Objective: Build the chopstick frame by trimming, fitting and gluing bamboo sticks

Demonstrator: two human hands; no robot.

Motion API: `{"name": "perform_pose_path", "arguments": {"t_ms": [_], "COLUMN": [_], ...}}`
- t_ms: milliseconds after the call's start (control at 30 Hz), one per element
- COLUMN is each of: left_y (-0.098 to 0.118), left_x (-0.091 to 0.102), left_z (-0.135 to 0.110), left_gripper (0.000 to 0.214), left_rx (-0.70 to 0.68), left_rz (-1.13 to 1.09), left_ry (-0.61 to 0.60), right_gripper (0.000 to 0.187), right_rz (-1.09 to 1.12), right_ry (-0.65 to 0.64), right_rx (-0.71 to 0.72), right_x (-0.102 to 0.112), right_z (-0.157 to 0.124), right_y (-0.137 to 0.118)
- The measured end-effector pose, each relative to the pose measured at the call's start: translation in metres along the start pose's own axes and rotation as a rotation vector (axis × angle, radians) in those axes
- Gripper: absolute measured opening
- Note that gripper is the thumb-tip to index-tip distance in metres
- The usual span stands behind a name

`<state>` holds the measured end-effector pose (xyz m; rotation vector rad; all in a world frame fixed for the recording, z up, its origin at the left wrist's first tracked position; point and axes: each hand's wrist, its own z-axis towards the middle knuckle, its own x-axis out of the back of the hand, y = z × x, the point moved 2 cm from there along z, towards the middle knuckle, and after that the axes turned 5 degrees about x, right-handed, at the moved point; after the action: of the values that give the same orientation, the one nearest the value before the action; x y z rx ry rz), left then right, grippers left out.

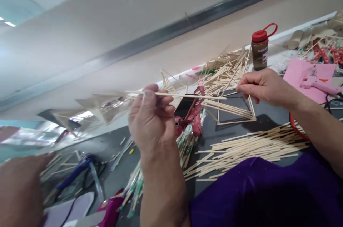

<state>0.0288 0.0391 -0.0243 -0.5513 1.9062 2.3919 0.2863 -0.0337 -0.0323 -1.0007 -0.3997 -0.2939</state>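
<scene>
My left hand point(154, 120) is raised over the table, pinching a thin pale wooden stick point(187, 95) between thumb and fingers. The stick lies nearly level and reaches right, toward my other hand. My right hand point(258, 86) hangs beyond the stick's right end, thumb and fingertips pressed together; whether anything is between them I cannot make out. Below it, a frame of joined sticks point(237, 122) stands on the dark tabletop. Nearer to me lies a spread pile of loose wooden sticks point(249, 148).
A red-capped bottle point(259, 50) stands at the back, beside a heap of sticks point(227, 70). A pink glue gun point(320, 83) rests on pink cloth at right. Wrapped sticks point(184, 145), a red lanyard point(197, 120) and a blue-handled tool point(76, 171) lie left. Another person's blurred arm point(23, 191) enters lower left.
</scene>
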Motion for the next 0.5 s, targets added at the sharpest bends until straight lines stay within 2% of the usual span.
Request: {"name": "perform_pose_path", "arguments": {"t_ms": [167, 200, 333, 500], "left_y": [0.002, 0.002, -0.002, -0.001], "left_x": [-0.022, -0.025, -0.036, -0.042], "left_z": [-0.037, -0.045, -0.067, -0.072], "left_gripper": [0.022, 0.023, 0.021, 0.013], "left_rx": [-0.099, -0.129, -0.107, -0.067], "left_rz": [-0.003, 0.005, 0.068, 0.144], "left_ry": [-0.209, -0.212, -0.257, -0.284], "right_gripper": [0.015, 0.014, 0.015, 0.015], "right_rz": [-0.251, -0.295, -0.353, -0.257], "right_ry": [0.006, -0.008, -0.048, -0.152], "right_rx": [0.203, 0.218, 0.229, 0.180], "right_x": [-0.012, -0.015, -0.021, -0.014], "right_z": [-0.005, -0.006, -0.008, -0.003], "right_y": [-0.023, -0.026, -0.030, -0.025]}}
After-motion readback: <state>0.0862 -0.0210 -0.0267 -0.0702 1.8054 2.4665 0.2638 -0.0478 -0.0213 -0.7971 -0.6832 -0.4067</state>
